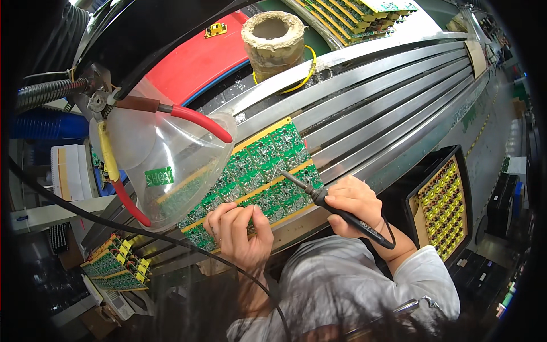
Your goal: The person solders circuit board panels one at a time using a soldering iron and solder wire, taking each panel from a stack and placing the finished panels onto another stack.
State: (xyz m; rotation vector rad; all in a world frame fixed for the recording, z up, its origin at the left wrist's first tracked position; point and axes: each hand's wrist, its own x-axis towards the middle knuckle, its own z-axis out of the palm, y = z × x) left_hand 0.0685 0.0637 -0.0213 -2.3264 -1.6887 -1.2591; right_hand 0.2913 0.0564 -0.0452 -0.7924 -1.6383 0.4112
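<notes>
A panel of green circuit boards (285, 192) with yellow-orange strips lies on metal rails in front of me. My right hand (354, 206) is wrapped round the black handle of a soldering iron (299, 183). The iron's tip points left and touches or hovers just over the panel's middle; I cannot tell which. At the panel's near edge, my left hand (239, 231) is closed with fingers curled and thumb pressed in. Whatever it pinches is too thin or hidden to make out. A clear plastic funnel-shaped hood (162, 154) hangs over the panel's left part.
Red-sleeved arms (199, 122) hold the hood. A black cable (142, 231) crosses at left. Beyond the rails stand a rough cylindrical pot (273, 48), a red surface (199, 62) and stacked boards (356, 20). A black bin of yellow parts (441, 208) is at right, more boards (117, 265) lower left.
</notes>
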